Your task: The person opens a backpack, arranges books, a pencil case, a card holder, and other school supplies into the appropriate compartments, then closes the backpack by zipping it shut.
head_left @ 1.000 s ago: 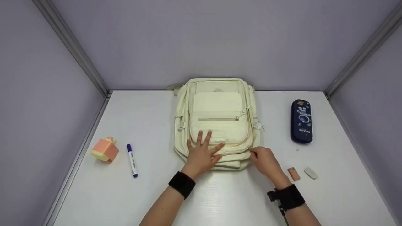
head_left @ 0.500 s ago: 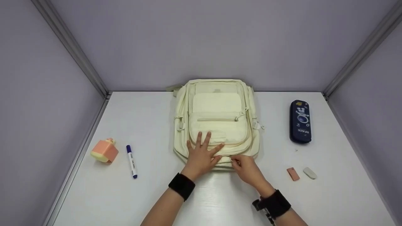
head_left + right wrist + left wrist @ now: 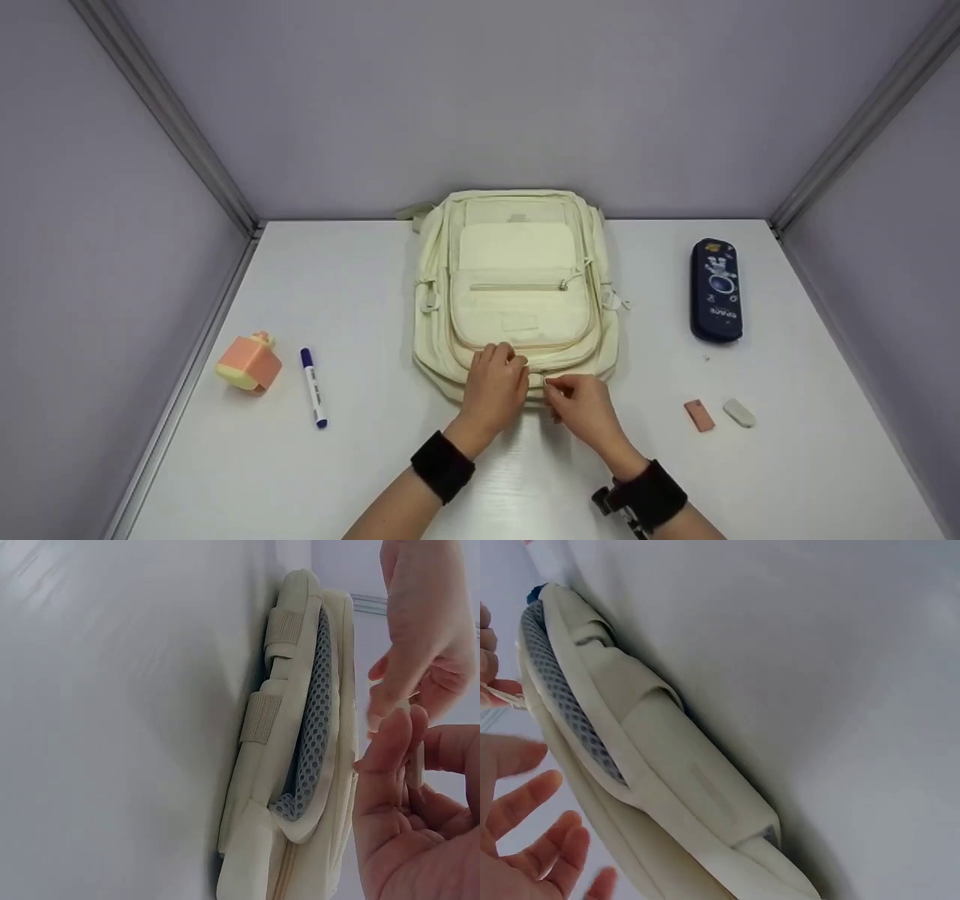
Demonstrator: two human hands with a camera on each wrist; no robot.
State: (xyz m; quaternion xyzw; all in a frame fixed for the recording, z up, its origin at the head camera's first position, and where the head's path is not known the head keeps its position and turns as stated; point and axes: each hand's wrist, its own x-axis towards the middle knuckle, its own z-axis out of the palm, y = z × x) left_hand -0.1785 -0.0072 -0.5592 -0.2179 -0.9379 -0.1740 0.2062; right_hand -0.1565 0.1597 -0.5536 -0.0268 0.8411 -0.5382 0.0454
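Note:
A cream backpack (image 3: 525,247) lies front up at the middle of the table. My right hand (image 3: 589,409) pinches a zipper pull at its lower edge; in the right wrist view the light-coloured zipper pull (image 3: 415,765) shows between thumb and fingers. My left hand (image 3: 495,386) is just left of it, over the bag's lower front. In the left wrist view the left hand's fingers (image 3: 525,802) are bent loosely and apart, with nothing seen between them. Grey mesh (image 3: 319,705) shows along the bag's underside.
On the left of the white table (image 3: 360,300) are a pink-and-yellow block-shaped object (image 3: 250,364) and a white marker with blue ends (image 3: 314,388). On the right lie a navy pencil case (image 3: 716,291), a pink eraser (image 3: 699,415) and a pale eraser (image 3: 739,413). Panels (image 3: 510,97) stand around it.
My right hand has slid left along the bag's lower edge with the zipper pull. My left hand, spread flat on the bag before, has lifted, bent its fingers and come close to the right.

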